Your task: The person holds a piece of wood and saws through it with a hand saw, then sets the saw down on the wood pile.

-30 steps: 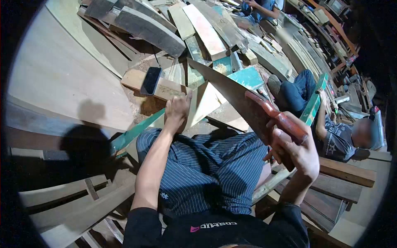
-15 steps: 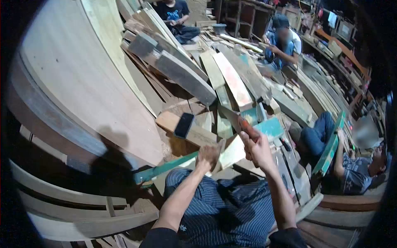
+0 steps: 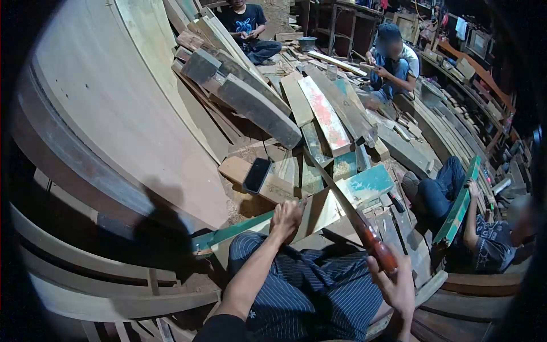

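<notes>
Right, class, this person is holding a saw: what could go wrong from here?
The bare left hand is close to the saw, so a slip might cut it. The phone lies on a wood block near that hand, so a bump could knock it off.

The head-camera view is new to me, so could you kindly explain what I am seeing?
There is no robot here: a camera worn on a person's head looks forward and down at two bare hands. The right hand loosely holds the red-brown wooden handle of a long steel handsaw. The left hand rests on pale timber; its fingertips are hard to make out. Just beyond, a black phone lies on a pale wooden block. Farther off is a white board stained pink, among piled timber. At the right edge, a seated person holds a green-painted wooden beam.
</notes>
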The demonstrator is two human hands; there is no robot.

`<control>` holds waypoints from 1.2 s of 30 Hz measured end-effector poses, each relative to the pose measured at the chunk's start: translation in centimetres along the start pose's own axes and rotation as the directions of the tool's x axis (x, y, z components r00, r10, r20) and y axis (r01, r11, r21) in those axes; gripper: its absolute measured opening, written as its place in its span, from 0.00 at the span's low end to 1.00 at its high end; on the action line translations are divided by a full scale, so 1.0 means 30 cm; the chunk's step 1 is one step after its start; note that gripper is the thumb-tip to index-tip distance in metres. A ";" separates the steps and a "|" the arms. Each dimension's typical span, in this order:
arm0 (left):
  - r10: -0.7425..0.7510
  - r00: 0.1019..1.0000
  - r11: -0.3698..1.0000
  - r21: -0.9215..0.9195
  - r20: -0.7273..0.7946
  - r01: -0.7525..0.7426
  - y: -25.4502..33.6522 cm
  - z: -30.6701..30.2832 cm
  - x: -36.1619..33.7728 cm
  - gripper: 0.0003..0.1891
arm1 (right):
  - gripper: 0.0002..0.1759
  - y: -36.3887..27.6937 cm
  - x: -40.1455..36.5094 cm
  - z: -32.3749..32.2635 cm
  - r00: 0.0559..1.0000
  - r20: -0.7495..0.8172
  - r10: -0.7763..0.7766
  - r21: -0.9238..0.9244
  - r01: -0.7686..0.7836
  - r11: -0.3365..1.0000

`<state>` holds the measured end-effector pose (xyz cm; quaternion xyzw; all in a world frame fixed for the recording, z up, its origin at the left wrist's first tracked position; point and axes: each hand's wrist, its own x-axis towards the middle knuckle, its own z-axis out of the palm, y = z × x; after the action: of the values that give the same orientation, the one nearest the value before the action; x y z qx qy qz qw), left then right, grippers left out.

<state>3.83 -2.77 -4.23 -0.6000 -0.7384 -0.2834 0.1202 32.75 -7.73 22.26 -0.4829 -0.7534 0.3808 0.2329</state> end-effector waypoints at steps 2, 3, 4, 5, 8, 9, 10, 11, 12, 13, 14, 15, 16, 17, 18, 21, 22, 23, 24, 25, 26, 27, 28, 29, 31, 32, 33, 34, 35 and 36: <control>-0.203 0.936 0.974 -0.040 0.286 0.223 0.032 -0.032 0.060 0.27 | 0.17 0.072 -0.017 -0.002 0.999 -0.044 0.010 -0.002 -0.010 1.000; -0.284 0.905 0.948 -0.045 0.317 0.314 0.055 -0.067 0.078 0.27 | 0.14 0.120 -0.022 0.033 0.985 -0.165 0.042 0.139 -0.018 0.990; -0.293 0.894 0.948 -0.019 0.338 0.318 0.056 -0.069 0.088 0.27 | 0.13 0.139 -0.016 0.057 0.984 -0.170 0.058 0.183 -0.026 0.983; -0.296 0.884 0.949 0.004 0.361 0.316 0.054 -0.070 0.097 0.27 | 0.11 0.153 -0.015 0.080 0.980 -0.180 0.078 0.226 -0.036 0.973; -0.075 0.963 0.979 0.203 0.258 0.022 0.037 -0.046 0.062 0.16 | 0.09 0.173 0.014 0.145 0.958 -0.235 -0.164 0.067 0.185 0.981; -0.079 0.940 0.977 0.212 0.333 0.007 0.044 -0.064 0.071 0.16 | 0.09 0.197 0.041 0.175 0.963 -0.209 -0.170 0.067 0.187 0.980; -0.082 0.910 0.976 0.219 0.406 -0.010 0.051 -0.080 0.082 0.17 | 0.10 0.245 0.089 0.229 0.914 -0.284 -0.290 -0.024 0.296 0.955; -0.224 0.901 0.972 0.151 0.372 0.179 0.068 -0.075 0.090 0.25 | 0.11 0.282 0.121 0.266 0.938 -0.265 -0.222 0.110 0.258 0.960; -0.361 0.872 0.931 0.071 0.331 0.358 0.087 -0.070 0.096 0.37 | 0.11 0.333 0.161 0.316 0.917 -0.318 -0.239 0.129 0.292 0.948; -0.347 0.897 0.927 -0.045 0.272 0.372 0.080 -0.058 0.092 0.38 | 0.10 0.327 0.182 0.333 0.884 -0.384 -0.267 0.139 0.342 0.929; -0.389 0.864 0.912 0.002 0.320 0.410 0.095 -0.061 0.111 0.38 | 0.09 0.328 0.194 0.340 0.846 -0.435 -0.308 0.144 0.403 0.904; -0.256 0.944 0.957 -0.083 0.210 0.278 0.060 -0.012 0.091 0.37 | 0.09 0.339 0.188 0.333 0.863 -0.403 -0.304 0.175 0.398 0.900; -0.332 0.891 0.940 0.027 0.311 0.341 0.076 -0.050 0.098 0.33 | 0.08 0.340 0.180 0.326 0.882 -0.349 -0.317 0.215 0.404 0.889; -0.288 0.913 0.952 -0.012 0.290 0.304 0.079 -0.036 0.103 0.33 | 0.09 0.362 0.173 0.329 0.885 -0.352 -0.305 0.237 0.400 0.885; -0.261 0.930 0.959 -0.037 0.261 0.279 0.073 -0.035 0.099 0.32 | 0.09 0.362 0.165 0.313 0.896 -0.342 -0.282 0.219 0.368 0.903; -0.221 0.930 0.972 -0.010 0.295 0.234 0.069 -0.045 0.097 0.32 | 0.09 0.405 0.172 0.318 0.868 -0.372 -0.330 0.185 0.417 0.890; -0.226 0.934 0.971 -0.017 0.277 0.240 0.074 -0.049 0.100 0.33 | 0.09 0.401 0.171 0.318 0.880 -0.351 -0.318 0.207 0.405 0.891; -0.231 0.937 0.969 -0.023 0.262 0.245 0.082 -0.054 0.098 0.33 | 0.09 0.399 0.167 0.322 0.893 -0.330 -0.304 0.231 0.389 0.892; -0.235 0.940 0.968 -0.028 0.248 0.250 0.087 -0.054 0.096 0.34 | 0.09 0.401 0.164 0.330 0.894 -0.329 -0.306 0.227 0.389 0.893; -0.266 0.928 0.964 0.049 0.262 0.262 0.079 -0.037 0.093 0.37 | 0.10 0.401 0.163 0.340 0.893 -0.327 -0.308 0.222 0.390 0.894; -0.285 0.925 0.958 0.064 0.253 0.278 0.076 -0.027 0.093 0.38 | 0.10 0.403 0.163 0.349 0.892 -0.326 -0.313 0.218 0.393 0.893; -0.304 0.921 0.953 0.081 0.243 0.293 0.072 -0.021 0.093 0.39 | 0.10 0.405 0.163 0.358 0.875 -0.334 -0.349 0.159 0.418 0.895; -0.323 0.917 0.946 0.099 0.233 0.308 0.067 -0.012 0.093 0.39 | 0.11 0.400 0.163 0.367 0.858 -0.359 -0.369 0.157 0.445 0.882; -0.323 0.922 0.947 0.075 0.213 0.314 0.057 0.012 0.089 0.39 | 0.12 0.405 0.158 0.378 0.851 -0.353 -0.390 0.132 0.458 0.879; -0.337 0.926 0.941 0.030 0.168 0.337 0.025 0.086 0.079 0.40 | 0.15 0.399 0.150 0.389 0.827 -0.335 -0.451 0.052 0.494 0.868; -0.361 0.921 0.932 0.022 0.144 0.362 0.031 0.049 0.074 0.40 | 0.15 0.401 0.140 0.401 0.828 -0.354 -0.436 0.025 0.474 0.880; -0.299 0.936 0.949 -0.046 0.185 0.312 0.070 -0.018 0.074 0.37 | 0.15 0.407 0.130 0.409 0.827 -0.362 -0.429 0.003 0.461 0.887; -0.386 0.891 0.920 0.025 0.239 0.391 0.062 -0.002 0.076 0.28 | 0.16 0.412 0.131 0.411 0.823 -0.358 -0.441 -0.017 0.466 0.885; -0.200 0.979 0.979 0.052 0.049 0.198 0.024 0.036 0.028 0.24 | 0.16 0.391 0.133 0.394 0.816 -0.369 -0.446 -0.076 0.452 0.889; -0.119 0.993 0.983 0.135 -0.014 0.120 0.007 0.063 0.016 0.21 | 0.15 0.388 0.118 0.384 0.862 -0.340 -0.375 -0.043 0.384 0.922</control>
<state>4.21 -1.30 -5.45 -0.5442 -0.7903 -0.2409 0.1458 29.36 -5.71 5.98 -0.3808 -0.7766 0.2475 0.4366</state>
